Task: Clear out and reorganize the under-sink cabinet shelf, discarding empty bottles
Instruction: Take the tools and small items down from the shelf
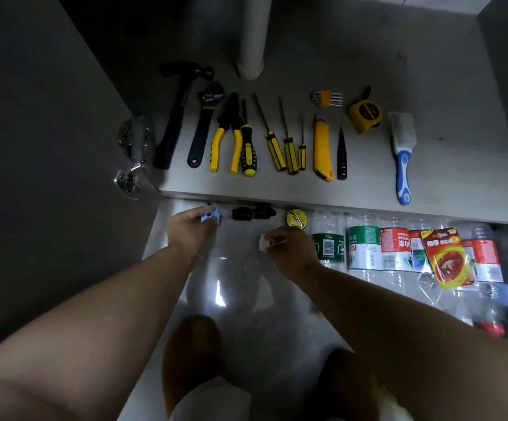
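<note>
My left hand [190,230] grips a small light-blue tube-like piece [209,215] just below the cabinet shelf's front edge [307,199]. My right hand [289,250] pinches a small white piece [265,240] a little to the right. Both hands hover over the pale floor. A row of clear plastic bottles lies on the floor at right: one with a dark green label [328,246], a green one [364,249] and red-labelled ones [395,249]. A red and yellow packet [445,256] lies on top of them.
On the shelf lie a hammer [173,117], wrench [205,126], pliers [225,138], several screwdrivers [274,141], a yellow knife [322,150], hex keys [327,98], tape measure [365,115] and brush [403,147]. A white drain pipe [252,34] rises behind. A black fitting [254,212] and yellow disc [296,218] lie under the edge.
</note>
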A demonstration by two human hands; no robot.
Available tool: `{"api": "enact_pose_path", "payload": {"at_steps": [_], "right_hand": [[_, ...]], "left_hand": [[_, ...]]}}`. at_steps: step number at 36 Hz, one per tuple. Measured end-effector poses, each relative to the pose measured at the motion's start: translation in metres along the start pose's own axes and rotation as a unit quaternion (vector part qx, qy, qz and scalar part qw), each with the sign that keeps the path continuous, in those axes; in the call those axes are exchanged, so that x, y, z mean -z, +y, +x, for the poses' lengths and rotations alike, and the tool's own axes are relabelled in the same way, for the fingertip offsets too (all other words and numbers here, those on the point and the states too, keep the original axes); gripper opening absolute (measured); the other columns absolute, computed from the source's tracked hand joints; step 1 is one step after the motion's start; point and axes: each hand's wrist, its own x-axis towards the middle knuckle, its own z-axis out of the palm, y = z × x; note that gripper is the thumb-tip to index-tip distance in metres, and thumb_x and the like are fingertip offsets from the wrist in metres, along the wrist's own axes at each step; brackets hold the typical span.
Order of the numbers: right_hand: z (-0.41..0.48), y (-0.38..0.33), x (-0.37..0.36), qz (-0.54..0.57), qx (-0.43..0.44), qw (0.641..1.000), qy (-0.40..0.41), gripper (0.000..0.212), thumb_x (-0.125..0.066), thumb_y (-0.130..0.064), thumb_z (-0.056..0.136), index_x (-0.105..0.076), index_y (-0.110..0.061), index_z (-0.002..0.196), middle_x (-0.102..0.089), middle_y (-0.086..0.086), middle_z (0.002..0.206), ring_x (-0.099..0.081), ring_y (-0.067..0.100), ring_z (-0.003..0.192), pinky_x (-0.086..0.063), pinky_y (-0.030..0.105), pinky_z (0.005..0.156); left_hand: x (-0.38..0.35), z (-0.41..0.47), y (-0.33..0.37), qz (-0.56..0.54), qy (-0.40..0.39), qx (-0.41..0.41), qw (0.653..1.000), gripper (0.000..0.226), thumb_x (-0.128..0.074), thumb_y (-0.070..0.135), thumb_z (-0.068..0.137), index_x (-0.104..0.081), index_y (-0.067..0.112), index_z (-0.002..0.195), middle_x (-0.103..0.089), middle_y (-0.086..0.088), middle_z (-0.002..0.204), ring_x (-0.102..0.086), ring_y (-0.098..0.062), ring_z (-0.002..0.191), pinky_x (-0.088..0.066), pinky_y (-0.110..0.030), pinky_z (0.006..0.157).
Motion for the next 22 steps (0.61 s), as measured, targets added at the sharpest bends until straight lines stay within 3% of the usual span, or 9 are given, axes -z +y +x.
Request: {"api": "enact_pose_path", "payload": {"at_steps": [3, 7, 10, 13, 16, 18, 22], "right_hand": [[0.001, 0.002, -0.001, 0.029, -0.012, 0.999, 0.015, 0.020, -0.069, -0.014, 0.090, -0.078, -0.024, 0.104, -0.073, -0.003, 0.098, -0.066, 0.012, 0.088, -0.040, 0.006, 0.050], [0.003, 0.005, 0.003, 0.042, -0.013, 0.999, 0.013, 0.029, -0.063, -0.010, 0.091, -0.074, -0.022, 0.115, -0.073, 0.003, 0.109, -0.068, 0.021, 0.099, -0.053, 0.021, 0.070], [-0.002, 0.003, 0.005, 0.019, 0.016, 0.999, 0.032, 0.041, -0.059, -0.001, 0.085, -0.064, -0.017, 0.123, -0.063, 0.008, 0.120, -0.062, 0.024, 0.105, -0.053, 0.032, 0.082], [-0.007, 0.005, 0.002, -0.018, 0.011, 0.997, 0.071, 0.029, -0.060, -0.003, 0.084, -0.060, -0.010, 0.112, -0.057, 0.013, 0.118, -0.057, 0.024, 0.094, -0.046, 0.031, 0.075], [-0.012, 0.007, -0.001, -0.087, 0.023, 0.996, 0.016, 0.023, -0.053, -0.005, 0.091, -0.070, -0.008, 0.107, -0.064, 0.014, 0.116, -0.064, 0.027, 0.099, -0.049, 0.026, 0.077], [-0.015, 0.007, -0.004, -0.133, 0.041, 0.990, -0.032, 0.029, -0.052, -0.010, 0.094, -0.072, -0.011, 0.116, -0.064, 0.012, 0.122, -0.064, 0.027, 0.106, -0.049, 0.025, 0.081], [-0.017, 0.005, -0.007, -0.132, 0.006, 0.990, -0.052, 0.040, -0.059, -0.016, 0.092, -0.060, -0.014, 0.132, -0.062, 0.009, 0.128, -0.061, 0.027, 0.113, -0.055, 0.038, 0.094]], "left_hand": [[0.000, 0.004, -0.001, -0.001, -0.007, 0.015, 1.000, 0.022, -0.075, 0.002, 0.088, -0.077, 0.019, 0.102, -0.074, -0.015, 0.110, -0.070, -0.031, 0.098, -0.059, -0.041, 0.094], [0.001, 0.005, -0.003, -0.030, -0.030, 0.022, 0.999, 0.026, -0.070, -0.004, 0.090, -0.072, 0.009, 0.113, -0.072, -0.019, 0.106, -0.068, -0.025, 0.083, -0.058, -0.032, 0.079], [0.003, 0.001, -0.003, -0.040, -0.038, 0.023, 0.998, 0.035, -0.067, -0.007, 0.091, -0.068, 0.004, 0.124, -0.071, -0.021, 0.114, -0.067, -0.030, 0.095, -0.056, -0.042, 0.093], [0.002, -0.005, -0.003, -0.039, -0.031, 0.017, 0.999, 0.037, -0.068, -0.006, 0.092, -0.065, 0.002, 0.127, -0.070, -0.020, 0.115, -0.065, -0.029, 0.094, -0.054, -0.045, 0.095], [0.001, -0.008, -0.002, -0.051, -0.025, 0.017, 0.998, 0.036, -0.068, -0.004, 0.092, -0.064, 0.001, 0.128, -0.069, -0.019, 0.112, -0.065, -0.025, 0.093, -0.053, -0.040, 0.094], [0.000, -0.009, 0.000, -0.056, -0.026, 0.019, 0.998, 0.037, -0.068, -0.003, 0.093, -0.064, -0.001, 0.129, -0.070, -0.020, 0.117, -0.066, -0.026, 0.101, -0.052, -0.041, 0.100], [-0.002, -0.008, 0.004, -0.053, -0.030, 0.036, 0.997, 0.040, -0.066, -0.001, 0.095, -0.062, 0.003, 0.135, -0.070, -0.017, 0.123, -0.067, -0.029, 0.114, -0.053, -0.040, 0.103]]}}
